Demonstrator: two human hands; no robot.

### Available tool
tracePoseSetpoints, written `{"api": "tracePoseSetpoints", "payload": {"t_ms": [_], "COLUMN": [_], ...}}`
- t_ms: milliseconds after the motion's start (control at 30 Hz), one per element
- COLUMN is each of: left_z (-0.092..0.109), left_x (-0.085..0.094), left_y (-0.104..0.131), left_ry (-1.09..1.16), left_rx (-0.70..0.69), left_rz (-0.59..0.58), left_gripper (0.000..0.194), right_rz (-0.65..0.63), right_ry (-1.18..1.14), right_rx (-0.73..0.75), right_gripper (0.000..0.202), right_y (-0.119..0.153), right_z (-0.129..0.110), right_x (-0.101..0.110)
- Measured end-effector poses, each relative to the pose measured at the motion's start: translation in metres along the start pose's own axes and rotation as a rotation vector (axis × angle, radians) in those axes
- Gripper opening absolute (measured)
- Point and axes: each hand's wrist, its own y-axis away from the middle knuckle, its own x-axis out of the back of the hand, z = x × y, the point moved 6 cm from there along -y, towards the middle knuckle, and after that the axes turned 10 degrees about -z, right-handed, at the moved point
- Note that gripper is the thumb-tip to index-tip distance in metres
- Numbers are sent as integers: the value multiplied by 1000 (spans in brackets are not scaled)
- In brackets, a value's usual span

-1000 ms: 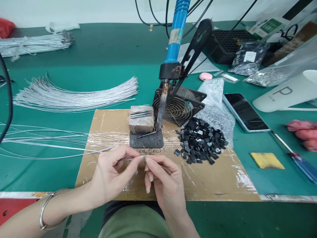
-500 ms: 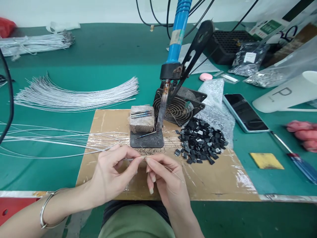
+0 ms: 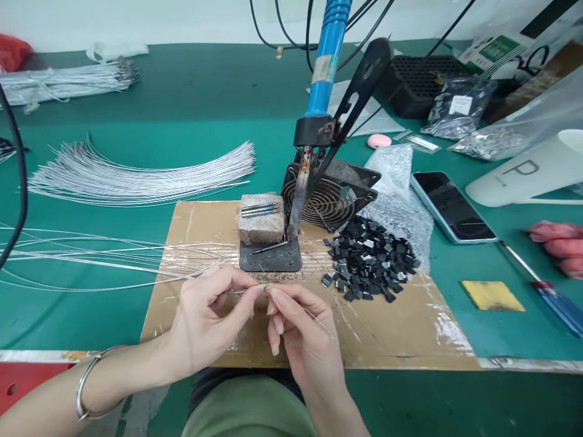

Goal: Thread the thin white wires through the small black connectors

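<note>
Left hand [image 3: 200, 321]: thumb and forefinger pinched closed on slim pale cable [image 3: 235, 292]. Right hand [image 3: 310, 334]: thumb and forefinger pressed together on fine wire [image 3: 319, 322], trailing toward 4 o'clock. Fingertips meet over cardboard [image 3: 401, 334], toward 7 o'clock from view's centre; exact join hidden. I'd brace tips together, move fingers slightly, pull lightly; thin strand could kink. From pinch: rusty-barrelled soldering iron [image 3: 324, 91] at 1 o'clock, rough block [image 3: 261, 229] at 12, flat black pieces [image 3: 373, 258] heaped near 3.
</note>
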Motion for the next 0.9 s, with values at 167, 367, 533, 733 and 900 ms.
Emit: {"api": "tracePoseSetpoints", "payload": {"t_ms": [167, 367, 533, 733, 900], "left_z": [-5, -10, -7, -6, -45], "left_x": [-1, -3, 8, 57, 69], "left_y": [2, 3, 0, -20, -42], "left_ry": [58, 103, 64, -139, -289], "left_rx": [9, 63, 106, 112, 127], "left_rz": [3, 2, 10, 142, 87], "left_gripper": [12, 12, 13, 13, 19], "right_rz": [64, 81, 42, 251, 351], "right_ry": [-57, -86, 13, 258, 252], "right_rx": [26, 25, 121, 481, 456], "right_gripper": [16, 15, 27, 38, 38], "right_y": [3, 3, 7, 24, 25], "right_z": [6, 14, -3, -65, -71], "right_x": [-2, -5, 6, 57, 81]}}
